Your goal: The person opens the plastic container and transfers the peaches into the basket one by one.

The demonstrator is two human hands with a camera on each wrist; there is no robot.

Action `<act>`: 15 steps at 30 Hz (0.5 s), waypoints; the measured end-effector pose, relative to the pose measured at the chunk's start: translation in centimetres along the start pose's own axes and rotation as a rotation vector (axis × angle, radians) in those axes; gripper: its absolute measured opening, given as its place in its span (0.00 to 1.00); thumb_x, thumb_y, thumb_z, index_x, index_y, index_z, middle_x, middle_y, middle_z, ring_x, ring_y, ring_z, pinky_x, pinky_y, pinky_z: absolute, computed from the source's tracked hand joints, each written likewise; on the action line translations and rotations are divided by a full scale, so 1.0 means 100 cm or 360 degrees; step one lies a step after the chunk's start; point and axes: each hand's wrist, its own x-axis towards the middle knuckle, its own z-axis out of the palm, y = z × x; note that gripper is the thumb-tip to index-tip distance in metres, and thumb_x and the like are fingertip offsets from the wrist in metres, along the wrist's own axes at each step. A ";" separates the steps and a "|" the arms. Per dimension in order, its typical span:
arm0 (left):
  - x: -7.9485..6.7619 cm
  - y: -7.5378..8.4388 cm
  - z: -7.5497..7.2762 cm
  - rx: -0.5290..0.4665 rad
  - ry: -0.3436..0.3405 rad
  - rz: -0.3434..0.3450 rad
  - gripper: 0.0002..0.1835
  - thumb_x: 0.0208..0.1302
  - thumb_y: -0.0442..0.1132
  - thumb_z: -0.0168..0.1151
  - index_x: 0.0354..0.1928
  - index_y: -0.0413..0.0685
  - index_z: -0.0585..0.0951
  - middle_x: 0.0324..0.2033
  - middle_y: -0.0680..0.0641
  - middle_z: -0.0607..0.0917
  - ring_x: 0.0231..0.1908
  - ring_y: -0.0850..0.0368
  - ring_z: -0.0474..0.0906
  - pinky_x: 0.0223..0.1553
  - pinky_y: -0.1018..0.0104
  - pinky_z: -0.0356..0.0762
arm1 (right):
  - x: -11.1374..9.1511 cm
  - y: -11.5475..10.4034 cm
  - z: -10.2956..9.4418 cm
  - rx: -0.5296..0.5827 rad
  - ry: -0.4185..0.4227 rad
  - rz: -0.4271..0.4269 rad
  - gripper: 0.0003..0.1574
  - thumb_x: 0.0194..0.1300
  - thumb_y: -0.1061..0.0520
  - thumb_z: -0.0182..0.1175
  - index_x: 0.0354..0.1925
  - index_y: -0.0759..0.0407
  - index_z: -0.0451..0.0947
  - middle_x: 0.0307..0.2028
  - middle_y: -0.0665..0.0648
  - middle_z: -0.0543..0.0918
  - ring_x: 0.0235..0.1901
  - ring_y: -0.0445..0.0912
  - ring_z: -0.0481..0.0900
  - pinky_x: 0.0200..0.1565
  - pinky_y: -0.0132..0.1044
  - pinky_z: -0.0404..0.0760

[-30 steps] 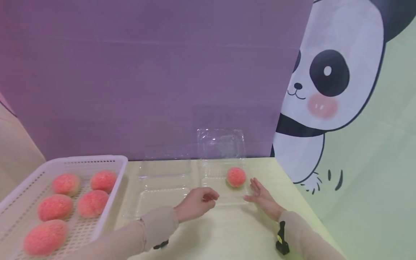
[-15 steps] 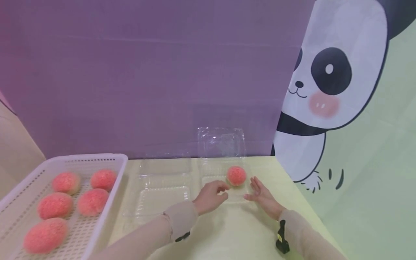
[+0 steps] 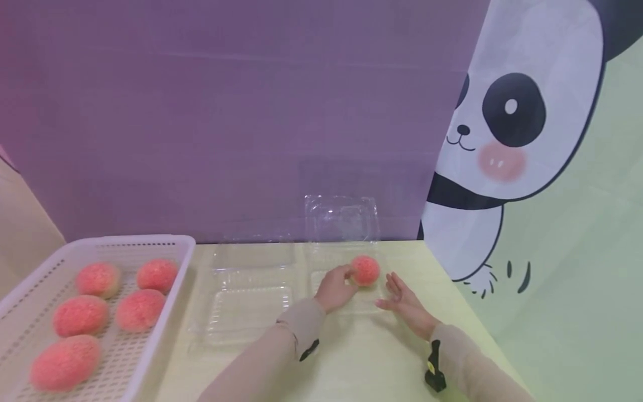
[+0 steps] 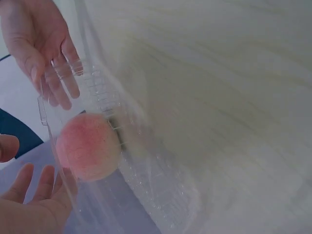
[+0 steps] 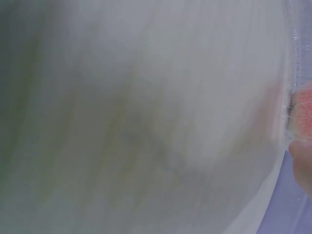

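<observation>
A pink bun (image 3: 365,271) with a rough top and pale underside sits in the right side of a clear plastic clamshell box (image 3: 364,305), whose lid (image 3: 341,220) stands raised behind it. My left hand (image 3: 335,289) reaches over the box, fingertips at the bun's left side; whether they press on it is unclear. In the left wrist view those fingers (image 4: 46,187) are loosely spread beside the bun (image 4: 90,146). My right hand (image 3: 409,307) is at the box's right side, fingers extended. The right wrist view catches only the bun's edge (image 5: 303,112) and one fingertip (image 5: 301,163).
Left of the box lies another open clear box (image 3: 251,315). At the far left stands a white perforated basket (image 3: 187,262) with several pink buns (image 3: 140,310). A purple backdrop (image 3: 226,139) rises behind the pale table (image 3: 361,363), and a panda-print sheet (image 3: 502,167) hangs at the right.
My left hand has moved right and away from me, from the front of the box to the bun's left side. The right hand and the bun have stayed nearly still.
</observation>
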 end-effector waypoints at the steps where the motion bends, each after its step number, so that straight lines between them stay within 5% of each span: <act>1: 0.003 0.001 0.001 -0.0025 0.0009 -0.0026 0.21 0.58 0.35 0.57 0.54 0.35 0.74 0.50 0.37 0.79 0.52 0.42 0.74 0.54 0.50 0.71 | -0.001 0.000 0.000 0.0003 0.0000 0.0001 0.59 0.59 0.59 0.59 0.71 0.58 0.28 0.72 0.59 0.36 0.70 0.56 0.36 0.68 0.53 0.45; 10: 0.025 -0.002 0.012 -0.0064 0.0085 -0.0126 0.24 0.56 0.34 0.59 0.57 0.39 0.73 0.50 0.40 0.79 0.49 0.46 0.76 0.52 0.55 0.74 | -0.001 0.000 -0.001 -0.0024 0.0010 -0.0001 0.59 0.59 0.58 0.59 0.71 0.58 0.28 0.72 0.59 0.37 0.70 0.56 0.37 0.68 0.53 0.45; 15: 0.036 -0.012 0.016 0.0021 0.0114 -0.0031 0.25 0.50 0.31 0.61 0.54 0.39 0.76 0.48 0.41 0.81 0.49 0.48 0.76 0.52 0.57 0.74 | -0.001 0.000 0.000 -0.0007 0.0027 0.0001 0.58 0.59 0.60 0.59 0.71 0.58 0.29 0.72 0.59 0.38 0.70 0.56 0.38 0.68 0.53 0.45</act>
